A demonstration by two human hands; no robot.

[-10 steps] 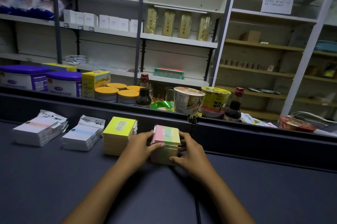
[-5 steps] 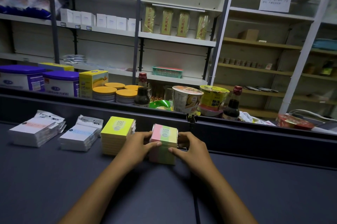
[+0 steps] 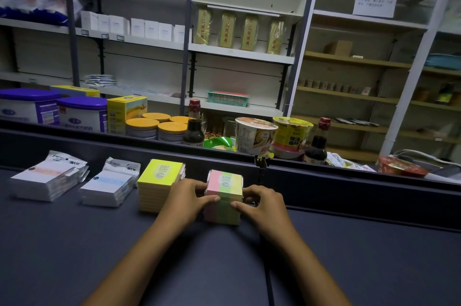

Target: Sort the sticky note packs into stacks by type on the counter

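Both hands, the left hand point(image 3: 185, 197) and right hand point(image 3: 262, 202), are pinching the striped pink-green stack point(image 3: 223, 199) from nine and three o'clock on the counter point(image 3: 74, 243). Light, stiff, wrapper-slick packs are probably gripping best by side edges.

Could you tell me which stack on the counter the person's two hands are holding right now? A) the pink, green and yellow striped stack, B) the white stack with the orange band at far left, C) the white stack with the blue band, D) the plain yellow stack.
A: the left hand and right hand grip opposite sides of the striped stack, while the yellow stack and both white stacks lie beside it to the left.
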